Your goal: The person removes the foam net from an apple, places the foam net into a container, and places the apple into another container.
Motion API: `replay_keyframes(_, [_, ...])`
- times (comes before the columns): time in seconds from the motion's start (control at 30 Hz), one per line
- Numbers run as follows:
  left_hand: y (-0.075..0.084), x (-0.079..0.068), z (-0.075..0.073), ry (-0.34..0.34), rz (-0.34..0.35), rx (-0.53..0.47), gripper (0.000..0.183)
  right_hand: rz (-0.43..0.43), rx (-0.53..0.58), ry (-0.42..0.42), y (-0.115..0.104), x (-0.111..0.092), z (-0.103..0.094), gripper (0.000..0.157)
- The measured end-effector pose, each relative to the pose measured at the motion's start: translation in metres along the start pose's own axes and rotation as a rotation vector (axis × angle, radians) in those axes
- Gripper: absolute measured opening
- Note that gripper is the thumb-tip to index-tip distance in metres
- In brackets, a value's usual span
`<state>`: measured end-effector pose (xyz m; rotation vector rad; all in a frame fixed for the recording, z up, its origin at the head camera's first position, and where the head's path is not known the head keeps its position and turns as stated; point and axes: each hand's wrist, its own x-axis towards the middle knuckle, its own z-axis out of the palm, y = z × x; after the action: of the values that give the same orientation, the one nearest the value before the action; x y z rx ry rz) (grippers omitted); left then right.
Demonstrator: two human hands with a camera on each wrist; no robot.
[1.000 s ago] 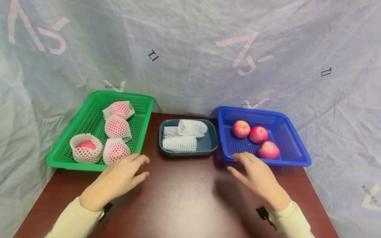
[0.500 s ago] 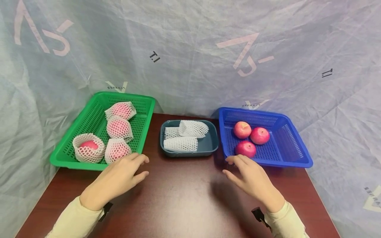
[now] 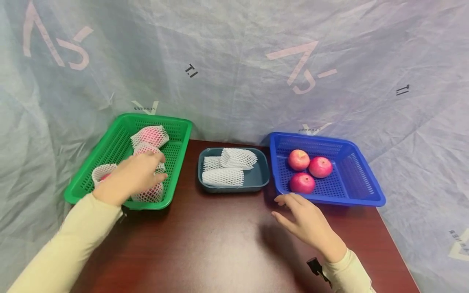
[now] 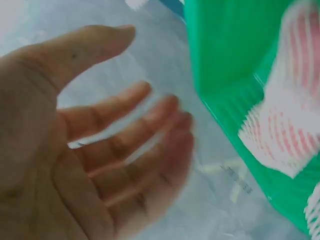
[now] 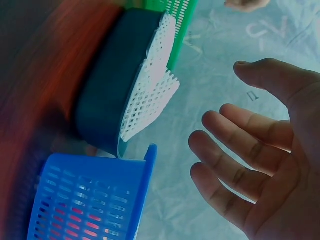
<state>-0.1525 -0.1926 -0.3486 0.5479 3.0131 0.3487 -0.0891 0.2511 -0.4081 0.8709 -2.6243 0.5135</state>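
Observation:
My left hand (image 3: 137, 175) hovers over the green basket (image 3: 178, 162), fingers loosely extended and holding nothing. Inside that basket lie several apples in white foam nets; the far netted apple (image 3: 151, 136) shows well, while the hand partly covers the others. In the left wrist view the palm (image 4: 90, 165) faces the camera, with the basket's wall beyond the fingertips. My right hand (image 3: 304, 219) is held relaxed in front of the blue basket (image 3: 340, 179), near its front rim, with nothing in it. Three bare red apples sit there, the nearest apple (image 3: 302, 183) at the front left.
Between the baskets stands a dark blue-green tray (image 3: 259, 175) with white foam nets (image 3: 222, 177) lying in it. All stand on a brown wooden table (image 3: 220, 236). A grey cloth (image 3: 234, 81) hangs close behind the baskets.
My left hand has moved forward and left, from the green basket's front corner to over the netted apples. In the blue basket one apple has shifted left. My right hand has drifted slightly left.

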Motion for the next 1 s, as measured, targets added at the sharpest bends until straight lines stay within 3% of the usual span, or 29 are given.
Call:
replay_keyframes(0.17, [-0.041, 0.034, -0.011, -0.176, -0.119, 0.023, 0.042, 0.018, 0.001, -0.023, -0.001, -0.004, 0.002, 0.033])
replay_keyframes(0.37, [-0.078, 0.065, -0.006, -0.330, -0.219, -0.015, 0.040, 0.028, 0.014, -0.033, -0.001, -0.007, 0.004, 0.032])
replay_keyframes(0.6, [-0.090, 0.082, 0.007, -0.351, -0.291, 0.035, 0.063, 0.019, 0.049, -0.026, -0.003, -0.010, 0.007, 0.029])
replay_keyframes(0.83, [-0.091, 0.095, 0.026, -0.430, -0.330, 0.079, 0.080, 0.035, 0.064, -0.038, -0.003, -0.011, 0.010, 0.028])
replay_keyframes(1.0, [-0.096, 0.098, 0.034, -0.392, -0.315, 0.047, 0.078, 0.035, 0.063, -0.042, -0.002, -0.012, 0.010, 0.026])
